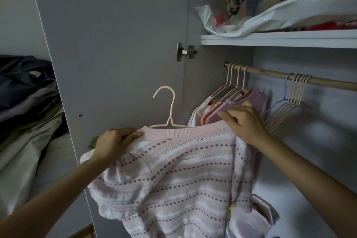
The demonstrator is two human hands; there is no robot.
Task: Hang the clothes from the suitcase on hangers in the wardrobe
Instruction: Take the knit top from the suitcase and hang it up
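Observation:
A pink and white striped knit top (173, 176) with rows of purple dots hangs on a pale pink hanger (168, 108) whose hook stands free in front of the wardrobe door. My left hand (114, 143) grips the top's left shoulder. At the right shoulder, by the collar, my right hand (243, 121) pinches the knit. Behind it, the wooden rail (270, 75) carries several garments (231, 106) in white, pink and lilac on pink hangers.
A bunch of empty hangers (291, 94), one of them blue, hangs further right on the rail. Plastic bags of fabric (280, 4) fill the shelf (270, 39) above. The open wardrobe door (116, 44) stands at left, with piled dark and grey clothes (27, 102) beyond it.

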